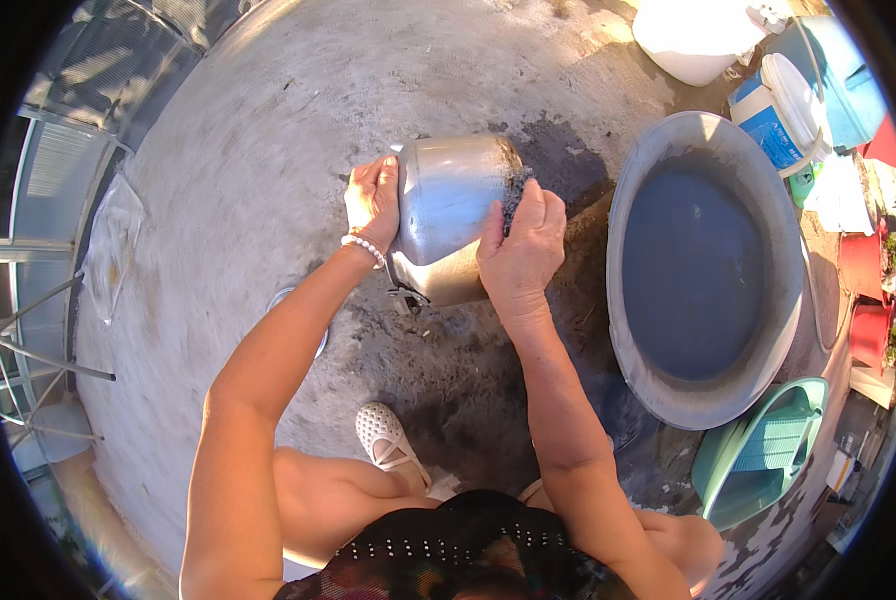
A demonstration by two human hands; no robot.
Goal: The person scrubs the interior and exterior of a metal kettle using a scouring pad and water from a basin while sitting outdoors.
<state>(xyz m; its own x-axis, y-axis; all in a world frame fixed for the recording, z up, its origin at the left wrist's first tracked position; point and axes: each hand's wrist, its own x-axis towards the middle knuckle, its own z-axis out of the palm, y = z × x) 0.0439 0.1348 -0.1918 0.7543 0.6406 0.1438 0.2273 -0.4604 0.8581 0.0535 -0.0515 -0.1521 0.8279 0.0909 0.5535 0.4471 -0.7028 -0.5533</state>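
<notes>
A shiny metal pot (455, 199), possibly a kettle, is tilted on its side above the wet concrete in front of me. Its right end, the base, is blackened. My left hand (374, 196), with a white bead bracelet (363, 250) at the wrist, grips the pot's left end. At the base my right hand (527, 236) presses a dark scouring pad (518, 196), which is partly hidden by the fingers. A small metal fitting (407, 298) juts from the pot's near side. Behind my left forearm, a round metal rim (323, 343) on the ground shows only in part.
A large grey basin (628, 352) of murky water stands to the right. Nearer me is a green plastic tub with a washboard (770, 442). White and blue buckets (774, 120) and red pots (864, 262) line the right edge. Metal tubes (58, 352) jut from the left.
</notes>
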